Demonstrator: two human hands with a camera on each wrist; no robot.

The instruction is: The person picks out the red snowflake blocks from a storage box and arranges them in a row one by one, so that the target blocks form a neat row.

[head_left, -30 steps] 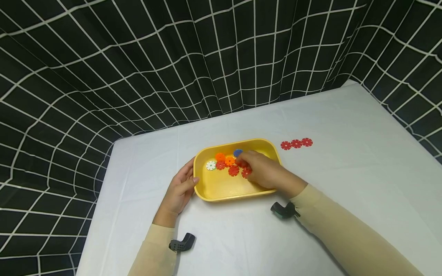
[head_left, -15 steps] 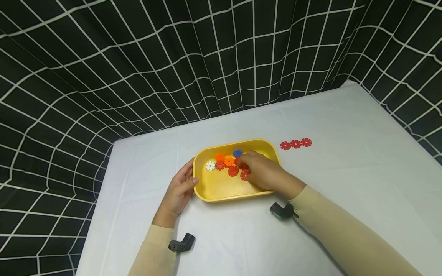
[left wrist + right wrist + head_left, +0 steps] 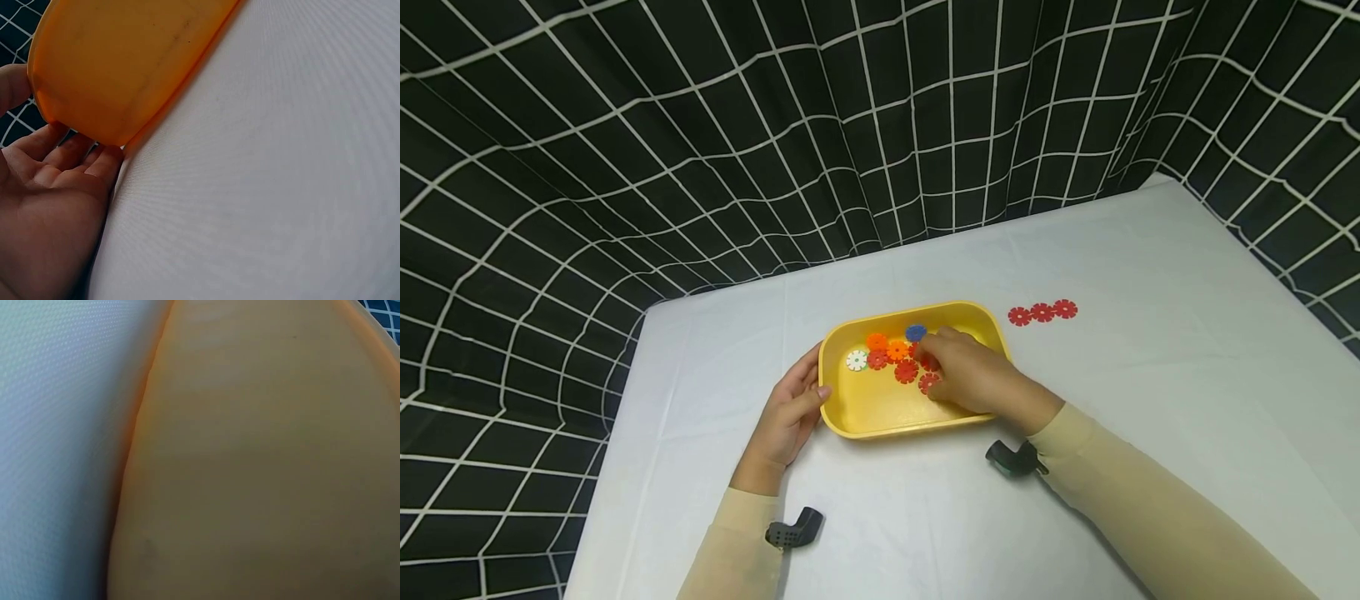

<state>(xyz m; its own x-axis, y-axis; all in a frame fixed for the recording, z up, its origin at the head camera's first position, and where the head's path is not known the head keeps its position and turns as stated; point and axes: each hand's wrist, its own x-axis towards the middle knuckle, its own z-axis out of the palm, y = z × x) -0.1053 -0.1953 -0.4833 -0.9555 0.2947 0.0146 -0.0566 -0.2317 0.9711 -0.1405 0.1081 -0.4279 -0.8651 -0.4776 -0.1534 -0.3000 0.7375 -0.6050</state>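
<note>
A yellow plastic tray [image 3: 872, 408] on the table holds several notched snowflake discs. My left hand [image 3: 786, 421] grips the tray's left end, thumb at the rim and fingers against the outer wall [image 3: 119, 75]. Inside the tray, my right hand [image 3: 973, 371] reaches down among red discs [image 3: 906, 372], its thumb beside another red disc [image 3: 928, 383]. Its other fingertips are partly hidden, and I cannot tell whether they hold a disc. Orange discs [image 3: 897, 350], a blue disc [image 3: 916, 332] and a white disc [image 3: 857, 360] lie close by. In the right wrist view, the tray wall [image 3: 250, 456] hides the right hand.
Three red discs [image 3: 1042, 312] lie joined in a row on the white-covered table [image 3: 1150, 333], right of the tray. A black curtain [image 3: 925, 125] with white grid lines hangs behind the table and along its sides.
The red disc beside my right thumb has shifted slightly left and toward me. My right fingers have moved a little among the discs; my left hand and the tray stay put.
</note>
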